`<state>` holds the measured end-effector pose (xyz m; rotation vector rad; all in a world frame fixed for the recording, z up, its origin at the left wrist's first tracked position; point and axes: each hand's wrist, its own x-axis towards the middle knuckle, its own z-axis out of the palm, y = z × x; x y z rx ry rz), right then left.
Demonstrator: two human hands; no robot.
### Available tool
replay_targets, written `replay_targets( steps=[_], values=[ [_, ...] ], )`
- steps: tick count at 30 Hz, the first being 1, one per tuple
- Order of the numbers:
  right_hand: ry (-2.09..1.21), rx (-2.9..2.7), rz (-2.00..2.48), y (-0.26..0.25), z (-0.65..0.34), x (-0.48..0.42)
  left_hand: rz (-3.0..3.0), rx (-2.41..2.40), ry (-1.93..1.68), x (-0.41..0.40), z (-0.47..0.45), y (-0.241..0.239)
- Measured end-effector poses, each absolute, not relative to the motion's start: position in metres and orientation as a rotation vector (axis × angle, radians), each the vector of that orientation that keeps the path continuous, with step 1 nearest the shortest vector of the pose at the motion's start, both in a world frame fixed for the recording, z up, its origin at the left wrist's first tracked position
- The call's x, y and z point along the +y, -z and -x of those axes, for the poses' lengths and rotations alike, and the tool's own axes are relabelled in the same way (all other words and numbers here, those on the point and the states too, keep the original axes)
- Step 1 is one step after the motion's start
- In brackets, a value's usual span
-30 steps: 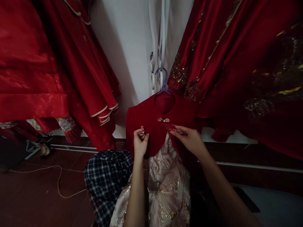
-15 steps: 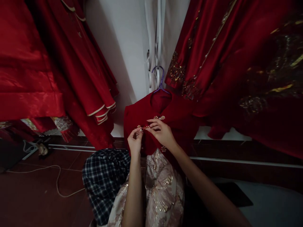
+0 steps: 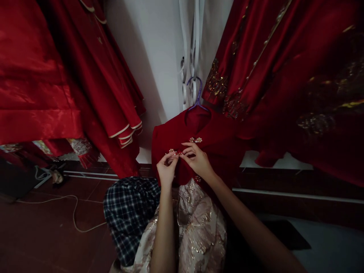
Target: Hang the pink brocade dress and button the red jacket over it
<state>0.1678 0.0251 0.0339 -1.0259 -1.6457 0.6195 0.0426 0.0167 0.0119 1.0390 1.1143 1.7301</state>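
clasp (image 3: pixel 172 151) pinched by left fingers (image 3: pixel 170 159), right fingers (image 3: pixel 187 152)

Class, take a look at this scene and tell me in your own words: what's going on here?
A person is working with both hands on a red jacket that hangs on a purple hanger. The left hand and right hand meet at a jewelled clasp on its front, fingertips pinching it. A second clasp sits higher, near the collar. A pale gold skirt hangs below the jacket, and red gowns hang on both sides.
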Motion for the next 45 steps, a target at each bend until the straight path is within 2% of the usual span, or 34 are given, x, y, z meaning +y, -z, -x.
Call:
replay_targets(
  steps=[26,29,32,35,41,45],
  values=[
    [-0.449,-1.672,1.142,-0.036,-0.155,0.033,-1.402,1.349,-1.742,0.015,-0.038,-0.002],
    [-0.516,-1.674,1.185,-0.034,-0.158,0.034,-1.389,1.332,-1.722,0.018,-0.037,-0.001],
    [-0.720,-1.743,1.137,-0.036,-0.172,0.020,-1.375,1.355,-1.702,0.017,-0.033,-0.005],
    [-0.848,-1.883,1.130,-0.045,-0.194,-0.007,-1.509,1.424,-1.552,0.010,-0.021,-0.015],
    [-0.702,-2.031,1.434,-0.062,-0.229,-0.037,-2.107,1.434,-1.024,-0.015,0.006,-0.024],
    [-0.669,-2.086,1.536,-0.046,-0.236,-0.033,-2.231,1.546,-0.934,-0.014,0.004,-0.016]
  ],
)
